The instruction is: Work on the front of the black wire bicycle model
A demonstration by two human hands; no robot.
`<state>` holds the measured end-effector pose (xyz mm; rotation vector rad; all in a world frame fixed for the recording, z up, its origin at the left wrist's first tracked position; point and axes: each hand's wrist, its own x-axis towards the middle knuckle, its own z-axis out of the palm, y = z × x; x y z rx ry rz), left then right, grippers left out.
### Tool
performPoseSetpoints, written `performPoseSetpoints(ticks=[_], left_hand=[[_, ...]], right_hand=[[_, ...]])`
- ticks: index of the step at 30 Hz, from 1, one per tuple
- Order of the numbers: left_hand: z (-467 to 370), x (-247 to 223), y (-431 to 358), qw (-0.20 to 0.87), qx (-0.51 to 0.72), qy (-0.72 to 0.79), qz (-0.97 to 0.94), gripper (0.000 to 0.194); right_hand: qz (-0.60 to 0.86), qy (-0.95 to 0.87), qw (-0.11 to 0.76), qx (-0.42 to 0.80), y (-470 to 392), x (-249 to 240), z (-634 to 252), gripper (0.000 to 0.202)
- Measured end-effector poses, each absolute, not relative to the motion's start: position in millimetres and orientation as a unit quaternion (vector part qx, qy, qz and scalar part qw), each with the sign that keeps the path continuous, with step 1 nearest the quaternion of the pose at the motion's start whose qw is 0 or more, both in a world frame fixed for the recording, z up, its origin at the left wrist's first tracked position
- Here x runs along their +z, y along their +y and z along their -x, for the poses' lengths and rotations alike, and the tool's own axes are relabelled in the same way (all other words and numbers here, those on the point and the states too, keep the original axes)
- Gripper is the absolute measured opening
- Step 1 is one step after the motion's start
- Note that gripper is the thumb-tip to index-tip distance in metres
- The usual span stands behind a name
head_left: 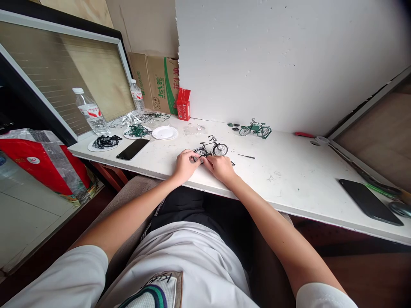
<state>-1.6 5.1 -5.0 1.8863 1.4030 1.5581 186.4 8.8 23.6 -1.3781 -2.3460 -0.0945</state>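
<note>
Nearest me, my two bare forearms reached out over my lap to the front edge of the white table [289, 179]. My left hand [185, 164] and right hand [221, 167] met there, knuckles up, fingers curled in and the tips pressed together, pinching a small dark part [201, 159] between them. The part was too small for me to tell its shape. It sat touching the table, just in front of the black bicycle model [212, 149], which stood upright just beyond my fingertips, its front wheel closest to them.

I judged the work in hand to be fine assembly on that model, at the fitting stage. Any further move called for a steady, light pinch and care not to tip the bicycle.

A thin tool [246, 156] lay just right of the model. A black phone [132, 149] lay to the left, a second phone [369, 201] well off to the right. Farther back stood a white plate [165, 133], a finished green bicycle model [256, 128], a red carton [183, 105] and a water bottle [90, 112]
</note>
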Motion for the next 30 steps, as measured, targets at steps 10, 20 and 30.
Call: performPoseSetpoints(ticks=[10,20,30], left_hand=[[1.1,-2.2,2.7,0.165,0.545,0.496,-0.655,0.010],[0.8,-1.1,3.6,0.175,0.536,0.498,-0.659,0.011],[1.7,-6.3,6.2,0.163,0.538,0.490,-0.666,0.006]], right_hand=[[0.462,-0.854,0.236,-0.014,7.8,25.4,-188.4,0.043],[0.496,-0.840,0.219,0.000,1.7,31.2,-184.9,0.036],[0.492,-0.845,0.209,-0.018,7.9,26.5,-187.5,0.044]])
